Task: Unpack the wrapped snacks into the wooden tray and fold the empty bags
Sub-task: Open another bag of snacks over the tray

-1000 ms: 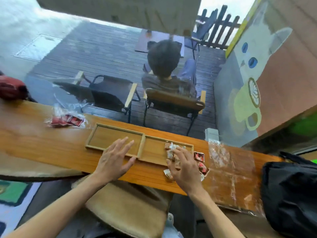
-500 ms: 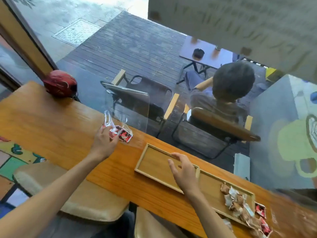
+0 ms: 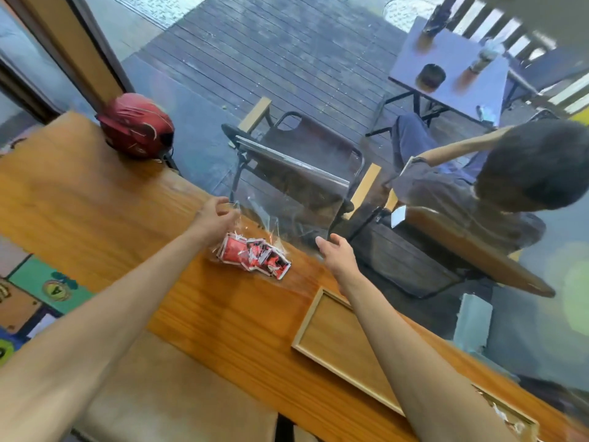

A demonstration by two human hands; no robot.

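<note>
While the left hand (image 3: 214,218) pinches the top edge of a clear bag (image 3: 255,247) between thumb and fingers, the bag's lower part lies on the wooden counter (image 3: 95,212), close to the far edge by the window glass. Red-and-white wrapped snacks (image 3: 253,255) sit bunched inside it, just right of the left wrist. The right hand (image 3: 334,255) is beside the bag on its right, fingers spread and slightly curled, holding nothing; whether a fingertip touches the plastic cannot be told. Nearer the camera and to the right lies the tray (image 3: 306,327), a shallow wooden frame set at an angle along the counter, with the right forearm crossing above it. Its visible left compartment is bare, and a few pale wrapped pieces (image 3: 506,416) show in the far right compartment at the picture's lower edge. A red helmet (image 3: 137,126) rests at the counter's far left end against the glass, well apart from the bag
</note>
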